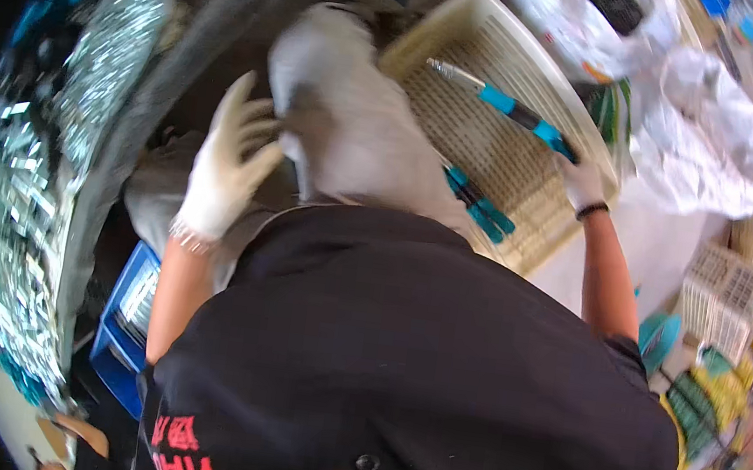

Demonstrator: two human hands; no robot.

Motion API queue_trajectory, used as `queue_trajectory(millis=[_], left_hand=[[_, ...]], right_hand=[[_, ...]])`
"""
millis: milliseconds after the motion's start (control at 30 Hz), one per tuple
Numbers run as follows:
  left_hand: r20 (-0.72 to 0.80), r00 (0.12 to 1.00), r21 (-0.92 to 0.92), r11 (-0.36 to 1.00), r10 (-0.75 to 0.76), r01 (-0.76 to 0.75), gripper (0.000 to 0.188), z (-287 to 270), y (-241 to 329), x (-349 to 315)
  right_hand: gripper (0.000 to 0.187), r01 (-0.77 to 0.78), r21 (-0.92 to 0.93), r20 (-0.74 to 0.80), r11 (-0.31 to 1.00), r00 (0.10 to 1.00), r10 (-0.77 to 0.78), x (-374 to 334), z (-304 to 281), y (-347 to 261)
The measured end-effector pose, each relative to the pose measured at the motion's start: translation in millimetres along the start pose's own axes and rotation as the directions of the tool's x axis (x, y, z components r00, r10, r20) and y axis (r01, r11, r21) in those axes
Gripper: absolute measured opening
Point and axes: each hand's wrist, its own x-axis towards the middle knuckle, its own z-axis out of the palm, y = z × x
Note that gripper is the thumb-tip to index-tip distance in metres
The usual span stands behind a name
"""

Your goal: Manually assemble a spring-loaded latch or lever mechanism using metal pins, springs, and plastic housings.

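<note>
My right hand (582, 180), in a whitish glove with a dark band at the wrist, grips the end of a hand tool (523, 114) with a teal-and-black handle and a slim metal tip. It holds the tool over a cream plastic crate (478, 22), close to the right wall. A second tool (479, 205) with two teal-and-black handles lies in the crate near my leg, its metal end hidden. My left hand (228, 160), also gloved, is raised over my lap, fingers spread and empty.
At the left, a big heap of shiny metal pieces (20, 191) lies behind a dark edge (115, 147). A blue bin (112, 362) stands by my left forearm. White plastic bags (699, 134), a small white basket (722, 292) and yellow-green sacks (714, 399) crowd the right.
</note>
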Motion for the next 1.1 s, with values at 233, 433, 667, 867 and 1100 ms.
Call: queue_trajectory(millis=[233,433,667,867,1100], left_hand=[[-0.137,0.977,0.123,0.975,-0.166,0.183,0.069,-32.6,-45.3,-74.7],[-0.322,0.920,0.076,0.963,-0.223,0.260,0.065,-45.5,-40.0,-122.1],[-0.267,0.944,0.070,0.973,-0.193,0.219,0.063,-36.0,-49.7,-96.6],[-0.307,0.946,0.135,0.979,-0.106,0.154,0.062,-53.0,-37.2,-104.6],[-0.369,0.927,0.046,0.995,-0.063,0.086,0.062,-70.6,-55.0,-140.1]], right_hand=[[0.042,-0.485,-0.156,0.337,0.861,0.793,0.508,53.9,103.3,158.2],[0.040,-0.037,-0.697,0.384,0.717,0.825,0.416,1.0,194.7,111.9],[0.043,-0.109,-0.797,0.337,0.594,0.735,0.588,-5.1,182.3,107.4],[0.035,0.087,-0.780,0.399,0.619,0.832,0.386,-7.5,197.4,105.3],[0.044,0.001,-0.525,0.141,0.851,0.986,0.085,15.8,175.3,29.6]])
